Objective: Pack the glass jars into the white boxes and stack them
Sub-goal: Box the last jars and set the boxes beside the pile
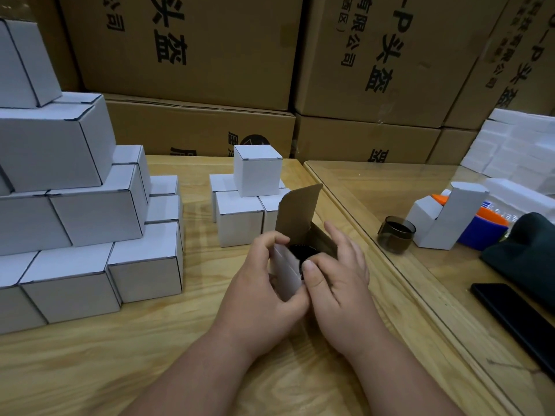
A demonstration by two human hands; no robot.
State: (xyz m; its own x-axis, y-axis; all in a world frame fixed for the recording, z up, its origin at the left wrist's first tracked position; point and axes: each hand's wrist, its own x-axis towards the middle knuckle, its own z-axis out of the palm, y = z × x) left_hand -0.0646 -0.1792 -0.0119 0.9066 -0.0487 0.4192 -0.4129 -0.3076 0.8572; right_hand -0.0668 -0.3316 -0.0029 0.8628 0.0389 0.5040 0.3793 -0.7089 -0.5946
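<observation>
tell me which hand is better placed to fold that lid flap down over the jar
Right, probably. The left hand grips the white box by its near side, steadying it, while the right hand has fingers raised beside the upright lid flap, just behind the jar.

Two hands (300, 283), two jars (395, 238), many boxes (90, 205)

We hold the open box (286, 273) at table (90, 364) centre between left hand (264, 283) and right hand (336, 277), jar (301, 252) inside. Big box stack (75, 205) left, small stack (249, 202) behind. Second jar (395, 234) right, phone (516, 319) further right. Cartons (210, 55) along the back.
</observation>
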